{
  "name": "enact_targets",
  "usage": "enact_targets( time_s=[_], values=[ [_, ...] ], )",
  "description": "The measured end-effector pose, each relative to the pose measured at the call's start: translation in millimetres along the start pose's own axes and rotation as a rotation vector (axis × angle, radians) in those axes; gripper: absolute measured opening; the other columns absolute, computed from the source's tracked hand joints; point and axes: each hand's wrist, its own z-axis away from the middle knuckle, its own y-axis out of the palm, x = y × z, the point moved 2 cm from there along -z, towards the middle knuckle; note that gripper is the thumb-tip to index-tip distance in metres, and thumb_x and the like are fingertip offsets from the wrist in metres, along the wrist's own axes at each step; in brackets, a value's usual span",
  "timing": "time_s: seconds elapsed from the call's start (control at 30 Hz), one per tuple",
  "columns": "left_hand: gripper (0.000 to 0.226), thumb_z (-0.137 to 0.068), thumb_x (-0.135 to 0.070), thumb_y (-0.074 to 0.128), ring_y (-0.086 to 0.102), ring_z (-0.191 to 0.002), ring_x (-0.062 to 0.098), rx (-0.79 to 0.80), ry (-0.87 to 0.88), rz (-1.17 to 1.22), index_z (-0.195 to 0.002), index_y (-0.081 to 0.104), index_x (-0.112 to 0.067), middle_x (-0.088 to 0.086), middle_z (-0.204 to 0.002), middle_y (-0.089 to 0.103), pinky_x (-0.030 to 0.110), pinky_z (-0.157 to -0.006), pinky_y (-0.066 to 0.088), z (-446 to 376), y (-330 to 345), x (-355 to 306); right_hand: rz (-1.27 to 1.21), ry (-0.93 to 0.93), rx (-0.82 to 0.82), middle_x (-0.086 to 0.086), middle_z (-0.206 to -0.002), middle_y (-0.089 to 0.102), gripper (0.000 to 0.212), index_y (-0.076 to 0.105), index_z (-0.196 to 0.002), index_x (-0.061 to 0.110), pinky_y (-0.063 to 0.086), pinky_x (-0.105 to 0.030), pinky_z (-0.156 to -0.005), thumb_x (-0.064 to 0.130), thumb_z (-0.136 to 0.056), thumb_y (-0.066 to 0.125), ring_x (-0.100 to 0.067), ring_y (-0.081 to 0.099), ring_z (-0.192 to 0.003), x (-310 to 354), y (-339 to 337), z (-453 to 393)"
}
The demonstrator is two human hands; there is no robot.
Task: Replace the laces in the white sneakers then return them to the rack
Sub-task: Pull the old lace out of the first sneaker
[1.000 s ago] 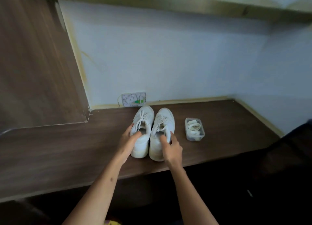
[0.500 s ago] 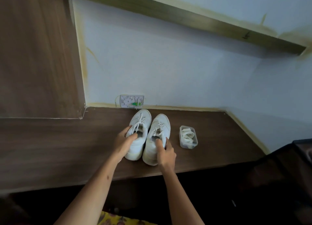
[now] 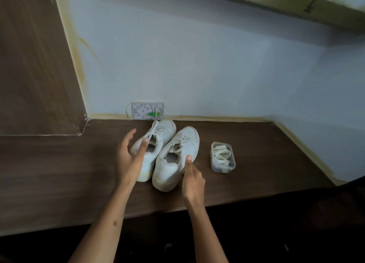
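Observation:
Two white laced sneakers stand side by side on a dark wooden desk (image 3: 59,173), toes toward the wall. My left hand (image 3: 128,158) is beside the left sneaker (image 3: 160,136), fingers spread, one fingertip touching its collar. At the outer side of the right sneaker (image 3: 175,164) is my right hand (image 3: 192,180), its straight thumb resting against the shoe; its other fingers hold nothing. A clear plastic tub (image 3: 223,157) with folded white laces sits right of the shoes.
A small white wall box (image 3: 147,110) with a green part sits just behind the sneakers. A wooden panel (image 3: 35,65) rises at the left. The pale wall turns a corner at the right, and a shelf (image 3: 296,2) runs overhead.
Both hands gripped the sneakers' collars before; now the left has let go and spread open, and the right has slid off to the shoe's outer side. The camera has moved closer.

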Motion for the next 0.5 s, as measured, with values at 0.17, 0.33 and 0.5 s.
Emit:
enact_targets(
  time_s=[0.17, 0.33, 0.5],
  values=[
    [0.086, -0.059, -0.092, 0.044, 0.009, -0.148, 0.03, 0.109, 0.285, -0.588, -0.13, 0.049, -0.044, -0.003, -0.159, 0.022, 0.072, -0.109, 0.007, 45, 22, -17, 0.037, -0.022, -0.093, 0.001, -0.118, 0.065, 0.035, 0.062, -0.129, 0.013, 0.033, -0.017, -0.091, 0.03, -0.102, 0.048, -0.016, 0.054, -0.122, -12, -18, -35],
    [0.092, -0.05, -0.079, 0.069, 0.001, -0.145, 0.047, 0.168, 0.351, -0.819, -0.129, 0.053, -0.034, 0.007, -0.162, 0.009, 0.082, -0.098, 0.015, 50, 28, 1, 0.072, 0.009, -0.268, -0.008, -0.148, 0.048, 0.049, 0.042, -0.147, 0.011, 0.035, -0.03, -0.111, 0.028, -0.101, 0.048, -0.02, 0.046, -0.134, -38, -28, -61],
    [0.073, -0.044, -0.059, 0.086, 0.012, -0.143, 0.045, 0.175, 0.367, -0.776, -0.106, 0.06, -0.032, 0.005, -0.159, 0.021, 0.074, -0.1, 0.03, 40, 18, -1, 0.071, -0.024, -0.339, -0.007, -0.152, 0.042, 0.055, 0.033, -0.152, 0.019, 0.034, -0.035, -0.114, 0.026, -0.1, 0.05, -0.022, 0.039, -0.14, -40, -33, -71]
  ],
)
